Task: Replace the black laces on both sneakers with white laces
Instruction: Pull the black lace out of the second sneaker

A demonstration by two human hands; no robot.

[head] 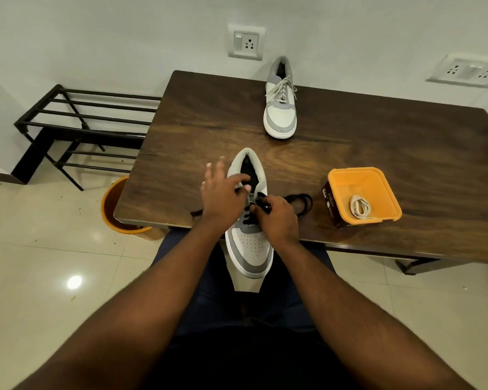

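Note:
A grey and white sneaker (251, 249) lies at the table's near edge, its toe hanging over the edge toward me. A black lace (300, 202) is partly threaded through it, with loose loops trailing right. My left hand (223, 198) rests on the sneaker's left side, thumb at the collar and fingers spread. My right hand (276, 218) pinches the black lace over the eyelets. A second sneaker (281, 108) with a white lace threaded stands at the table's far edge. A coiled white lace (359, 206) lies in an orange container (347, 178).
The dark wooden table (378, 142) stands against a white wall with sockets (246, 42). An orange bucket (116, 204) sits on the tiled floor under the table's left corner. A black metal rack (76, 125) stands left of the table.

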